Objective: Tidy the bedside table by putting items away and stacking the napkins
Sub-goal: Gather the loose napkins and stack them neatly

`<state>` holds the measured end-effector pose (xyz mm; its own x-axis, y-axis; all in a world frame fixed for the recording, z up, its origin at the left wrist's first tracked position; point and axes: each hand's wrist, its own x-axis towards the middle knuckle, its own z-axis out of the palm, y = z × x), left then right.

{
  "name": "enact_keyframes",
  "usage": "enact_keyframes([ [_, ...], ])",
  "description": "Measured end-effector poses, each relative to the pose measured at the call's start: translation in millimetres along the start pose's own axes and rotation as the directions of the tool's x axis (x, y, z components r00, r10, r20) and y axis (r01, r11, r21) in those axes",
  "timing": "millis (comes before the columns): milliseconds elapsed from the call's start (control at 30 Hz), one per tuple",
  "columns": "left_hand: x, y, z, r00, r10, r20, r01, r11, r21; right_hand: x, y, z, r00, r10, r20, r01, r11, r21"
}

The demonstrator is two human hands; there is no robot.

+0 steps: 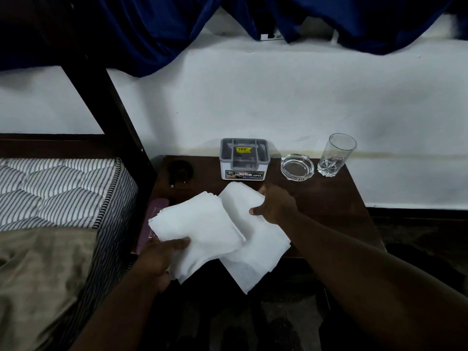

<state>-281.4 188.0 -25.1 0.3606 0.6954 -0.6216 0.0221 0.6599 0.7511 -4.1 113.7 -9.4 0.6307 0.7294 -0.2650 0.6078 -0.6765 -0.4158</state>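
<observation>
I read this as a bedroom — a striped, quilted mattress (58,188) lies in a dark wooden bed frame (106,102), with a brown blanket (38,274) over its near end. Just beside it a small dark bedside table (329,198) stands against a white wall (278,97), carrying a drinking glass (335,154) and a glass ashtray (297,167). Blue curtains (152,29) hang above — private home or guest room, I cannot tell.

Only bare arms and hands are shown. The left hand (157,259) and the right hand (276,206) are uncovered, and both forearms are seen bare down to the lower frame edge. Finer detail of the fingers is lost in dim light.
</observation>
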Motion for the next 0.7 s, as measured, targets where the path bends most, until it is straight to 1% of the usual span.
enact_keyframes([
  [100,0.0,0.7,-0.3,1.0,0.013,-0.008,-0.013,1.0,-0.001,-3.4,-1.7,3.5,0.998,-0.034,-0.06,0.034,0.999,0.002],
  [200,0.8,0.0,-0.9,0.999,0.03,-0.035,-0.03,1.0,0.009,-8.1,-1.5,6.5,0.984,-0.1,-0.15,0.094,0.995,-0.042],
  [300,2.2,-0.9,-0.9,0.999,0.031,-0.037,-0.031,1.0,0.0,-11.3,1.6,10.8,0.957,-0.195,-0.215,0.179,0.98,-0.093],
  [400,2.5,-0.2,-0.8,1.0,0.016,-0.022,-0.017,1.0,-0.013,-13.1,5.4,15.4,0.922,-0.3,-0.246,0.265,0.95,-0.166],
  [467,2.3,0.9,-0.1,1.0,0.014,-0.019,-0.014,1.0,0.002,-12.6,5.2,17.3,0.903,-0.343,-0.26,0.307,0.936,-0.171],
  [533,2.1,2.7,0.6,1.0,0.013,-0.028,-0.012,0.999,0.049,-11.3,2.2,17.5,0.908,-0.335,-0.252,0.319,0.942,-0.104],
  [633,4.0,1.1,0.4,0.999,0.02,-0.033,-0.02,1.0,0.009,-8.9,-2.1,17.3,0.934,-0.297,-0.199,0.295,0.955,-0.039],
  [700,4.2,0.2,0.3,0.999,0.028,-0.04,-0.028,1.0,0.0,-6.8,-2.0,14.3,0.938,-0.272,-0.213,0.281,0.96,0.013],
])
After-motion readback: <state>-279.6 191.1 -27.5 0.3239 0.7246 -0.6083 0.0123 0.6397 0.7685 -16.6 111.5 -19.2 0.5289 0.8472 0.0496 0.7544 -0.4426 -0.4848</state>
